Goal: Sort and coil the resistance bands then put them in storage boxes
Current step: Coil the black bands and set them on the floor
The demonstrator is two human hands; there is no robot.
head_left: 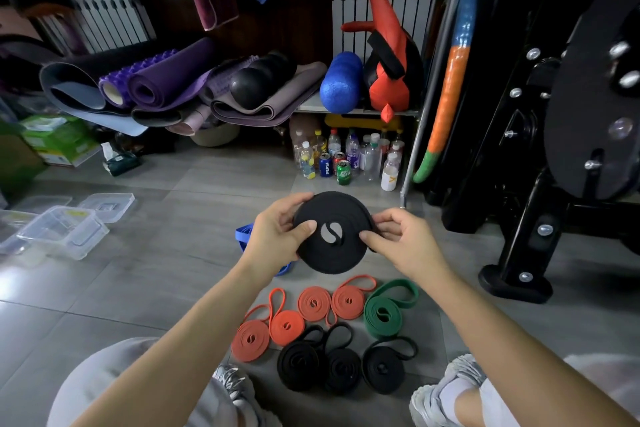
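I hold a coiled black resistance band (pixel 343 218) in the air in front of me. My left hand (pixel 277 236) grips its left edge, thumb on the face. My right hand (pixel 398 239) pinches its right edge. On the floor below lie several coiled orange bands (pixel 313 303), three coiled black bands (pixel 341 369) and one coiled green band (pixel 382 314). A blue band (pixel 244 234) lies on the floor, mostly hidden behind my left hand. Clear plastic storage boxes (pixel 65 230) stand open on the floor at the left, with a lid (pixel 107 206) beside them.
Bottles and cans (pixel 341 158) stand on the floor under a shelf straight ahead. Rolled mats (pixel 166 80) and foam rollers pile up at the back. A black weight machine (pixel 554 149) fills the right side. My knees and shoes (pixel 446 388) frame the coiled bands.
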